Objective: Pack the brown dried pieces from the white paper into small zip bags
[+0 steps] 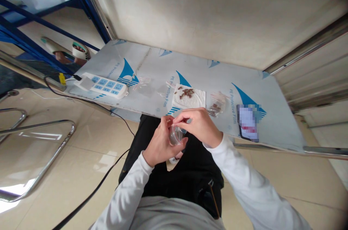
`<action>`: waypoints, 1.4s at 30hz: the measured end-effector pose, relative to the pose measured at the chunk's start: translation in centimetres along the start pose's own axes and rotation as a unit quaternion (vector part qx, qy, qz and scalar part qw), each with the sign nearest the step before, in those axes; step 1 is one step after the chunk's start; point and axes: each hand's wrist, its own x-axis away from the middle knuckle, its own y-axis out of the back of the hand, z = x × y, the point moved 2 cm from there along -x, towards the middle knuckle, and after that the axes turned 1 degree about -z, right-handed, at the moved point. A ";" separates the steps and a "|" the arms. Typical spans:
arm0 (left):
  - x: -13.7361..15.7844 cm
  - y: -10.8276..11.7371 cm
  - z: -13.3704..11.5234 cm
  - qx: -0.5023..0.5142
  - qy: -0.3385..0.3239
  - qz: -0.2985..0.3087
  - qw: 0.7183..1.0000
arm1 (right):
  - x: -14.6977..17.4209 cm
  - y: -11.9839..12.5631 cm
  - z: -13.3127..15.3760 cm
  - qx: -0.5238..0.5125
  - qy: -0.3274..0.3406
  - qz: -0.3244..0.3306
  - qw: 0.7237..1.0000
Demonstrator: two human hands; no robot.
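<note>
My left hand (pixel 161 143) is wrapped around a small clear plastic bag (pixel 175 135), held over my lap just in front of the table edge. My right hand (pixel 198 124) reaches in from the other side, its thumb and forefinger pinched together at the top edge of the bag. Fingers partly cover the bag, so its full shape is hidden. Just beyond my hands, a white tissue (pixel 200 98) lies on the table with a small heap of reddish-brown pieces (pixel 187 93) on it. To its right rests a clear bag with brown pieces inside (pixel 217 106).
The film-covered table (pixel 152 65) backs onto a pale wall. On it are a power strip (pixel 106 85), a flat clear bag (pixel 144 85) and a phone (pixel 248 123). A black cable (pixel 92 183) runs across the floor near a metal chair frame (pixel 62 153). Another person's feet (pixel 80 51) show at upper left.
</note>
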 end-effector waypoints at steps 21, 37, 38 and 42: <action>-1.5 -0.2 1.3 -0.032 0.000 -0.072 0.997 | -8.8 -0.1 -15.6 0.253 -0.077 -0.058 0.963; -2.6 0.1 1.6 0.008 -0.014 -0.082 0.997 | -8.7 0.9 -14.6 0.280 -0.094 -0.081 0.952; -2.6 0.2 1.6 0.007 -0.014 -0.083 0.996 | -7.9 1.2 -13.5 0.259 -0.085 -0.098 0.957; -2.7 -0.1 1.4 0.017 -0.014 -0.082 0.996 | -2.6 2.0 -6.0 0.080 0.006 -0.180 0.980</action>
